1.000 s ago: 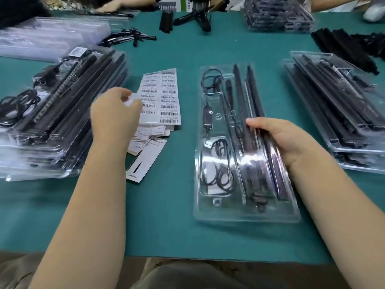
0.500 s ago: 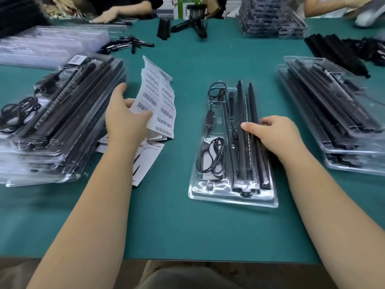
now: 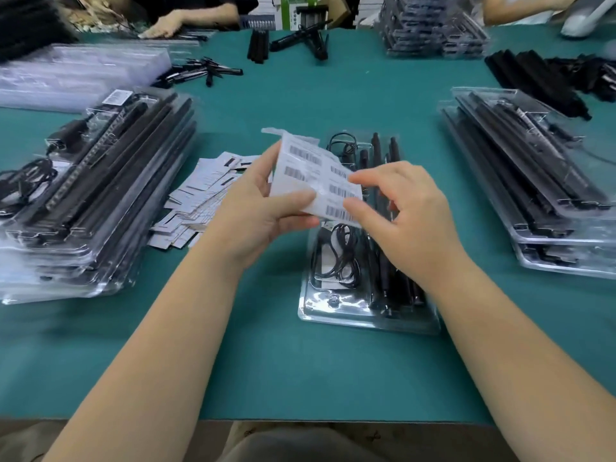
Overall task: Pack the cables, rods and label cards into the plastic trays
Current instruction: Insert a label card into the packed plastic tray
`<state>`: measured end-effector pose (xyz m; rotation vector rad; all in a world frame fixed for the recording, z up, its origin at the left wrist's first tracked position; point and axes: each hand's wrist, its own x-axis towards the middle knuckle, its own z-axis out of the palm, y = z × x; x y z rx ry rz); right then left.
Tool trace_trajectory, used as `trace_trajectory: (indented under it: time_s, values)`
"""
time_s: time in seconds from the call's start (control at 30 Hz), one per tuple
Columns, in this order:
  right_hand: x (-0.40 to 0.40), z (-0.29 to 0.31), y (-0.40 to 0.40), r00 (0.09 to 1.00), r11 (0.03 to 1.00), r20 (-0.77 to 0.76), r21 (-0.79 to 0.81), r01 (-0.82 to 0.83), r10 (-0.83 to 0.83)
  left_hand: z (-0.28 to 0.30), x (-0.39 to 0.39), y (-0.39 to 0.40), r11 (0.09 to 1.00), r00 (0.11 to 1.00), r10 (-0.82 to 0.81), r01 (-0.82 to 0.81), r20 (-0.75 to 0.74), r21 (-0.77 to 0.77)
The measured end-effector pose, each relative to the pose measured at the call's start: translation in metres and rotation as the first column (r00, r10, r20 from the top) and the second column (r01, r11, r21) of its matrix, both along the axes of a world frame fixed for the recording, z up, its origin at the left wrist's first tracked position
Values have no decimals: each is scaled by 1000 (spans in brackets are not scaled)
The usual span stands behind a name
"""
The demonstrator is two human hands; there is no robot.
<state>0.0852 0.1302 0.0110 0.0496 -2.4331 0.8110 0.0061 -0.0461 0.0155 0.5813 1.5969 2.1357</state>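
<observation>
Both hands, left hand and right hand, pinch the barcode sheet (text unreadable).

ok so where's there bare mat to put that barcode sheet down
Free: the green mat along the near edge, in front of the open tray, and the strip between that tray and the right-hand stack of trays. Crowded: between the left stack and the open tray, where loose cards lie.

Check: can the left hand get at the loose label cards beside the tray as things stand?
Probably not right away. The left hand holds the barcode sticker sheet, with the right hand at the sheet's edge. The label cards lie uncovered just left of it on the table, so the path is free once the sheet is released.
</observation>
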Motion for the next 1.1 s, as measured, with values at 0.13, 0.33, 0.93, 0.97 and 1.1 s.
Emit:
trace_trajectory:
  time_s: [0.13, 0.33, 0.93, 0.97, 1.1]
  values:
    - [1, 1, -1, 999, 998, 31, -44, -37, 39, 1, 5, 2, 997, 997, -81, 81, -10, 0]
    - [6, 0, -10, 991, 990, -68, -77, -121, 115, 3, 14, 8, 984, 983, 133, -146, -129, -98]
    - [-2, 2, 7, 844, 458, 161, -882, -109, 511, 4, 25, 13, 930, 913, 221, -303, -342, -209]
    - [-2, 1, 7, 836, 457, 160, -881, -119, 525, 3, 25, 14, 895, 865, 250, -378, -435, -236]
    - [-6, -5, 7, 863, 369, 99, -924, -106, 496, -5, 26, 21, 623, 411, 209, -755, -887, -203]
